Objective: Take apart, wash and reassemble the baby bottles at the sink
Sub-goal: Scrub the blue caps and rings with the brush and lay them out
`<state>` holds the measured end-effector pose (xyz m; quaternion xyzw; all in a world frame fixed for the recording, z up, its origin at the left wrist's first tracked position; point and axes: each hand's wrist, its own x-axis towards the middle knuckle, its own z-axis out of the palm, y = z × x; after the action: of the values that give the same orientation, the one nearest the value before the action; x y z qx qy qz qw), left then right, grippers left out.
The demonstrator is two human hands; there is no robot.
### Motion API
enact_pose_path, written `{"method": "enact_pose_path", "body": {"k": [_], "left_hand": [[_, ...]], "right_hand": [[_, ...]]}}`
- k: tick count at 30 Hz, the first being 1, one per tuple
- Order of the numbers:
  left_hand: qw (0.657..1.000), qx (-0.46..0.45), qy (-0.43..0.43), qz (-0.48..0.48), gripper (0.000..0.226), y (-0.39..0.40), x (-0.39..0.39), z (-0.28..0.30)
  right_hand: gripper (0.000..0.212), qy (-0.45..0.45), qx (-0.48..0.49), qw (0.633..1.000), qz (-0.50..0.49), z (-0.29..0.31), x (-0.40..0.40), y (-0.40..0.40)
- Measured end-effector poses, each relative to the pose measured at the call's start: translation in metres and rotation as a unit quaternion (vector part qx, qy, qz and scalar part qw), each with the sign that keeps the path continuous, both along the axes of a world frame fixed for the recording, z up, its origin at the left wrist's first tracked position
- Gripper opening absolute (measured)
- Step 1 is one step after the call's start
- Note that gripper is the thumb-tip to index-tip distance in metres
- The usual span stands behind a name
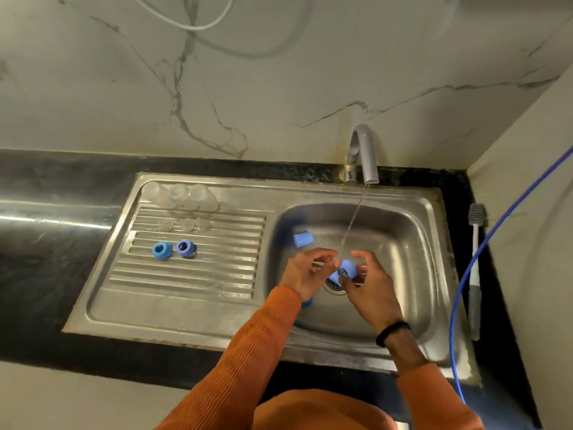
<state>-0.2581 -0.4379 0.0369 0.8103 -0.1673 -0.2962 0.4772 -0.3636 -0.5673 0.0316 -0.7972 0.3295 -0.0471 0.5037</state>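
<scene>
Running from the tap point(364, 156), water falls onto a blue cap point(347, 270) pinched by both hands, left point(305, 274), right point(369, 285), over the sink point(412, 231).

Single head view, steeply down, close over the sink point(198, 324), perhaps slightly rightward.

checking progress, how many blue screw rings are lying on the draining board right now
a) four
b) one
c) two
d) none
c, two blue rings lie side by side on the ribbed draining board, left of the basin.
</scene>
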Motion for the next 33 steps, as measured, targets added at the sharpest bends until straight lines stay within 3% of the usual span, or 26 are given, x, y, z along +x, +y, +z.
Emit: {"method": "enact_pose_path", "body": {"k": [3, 7, 17, 23, 33], "left_hand": [[1.0, -0.02, 0.007, 0.019, 0.023, 0.011, -0.003, -0.001], [0.996, -0.04, 0.012, 0.074, 0.024, 0.035, 0.002, -0.003], [0.98, -0.048, 0.057, 0.184, 0.021, 0.158, 0.064, -0.017], [0.985, 0.011, 0.054, 0.166, 0.033, 0.237, 0.1, -0.04], [0.979, -0.037, 0.145, 0.139, 0.045, 0.264, 0.126, -0.06]], "right_hand": [[0.041, -0.04, 0.129, 0.99, -0.032, 0.003, 0.007, 0.007], [0.036, -0.061, 0.19, 0.98, -0.006, 0.001, 0.021, 0.022], [0.03, -0.011, 0.035, 0.992, 0.124, -0.011, 0.114, 0.129], [0.024, 0.037, -0.045, 0.984, 0.171, -0.029, 0.175, 0.208], [0.016, 0.095, -0.077, 0.984, 0.128, -0.049, 0.219, 0.258]]}}
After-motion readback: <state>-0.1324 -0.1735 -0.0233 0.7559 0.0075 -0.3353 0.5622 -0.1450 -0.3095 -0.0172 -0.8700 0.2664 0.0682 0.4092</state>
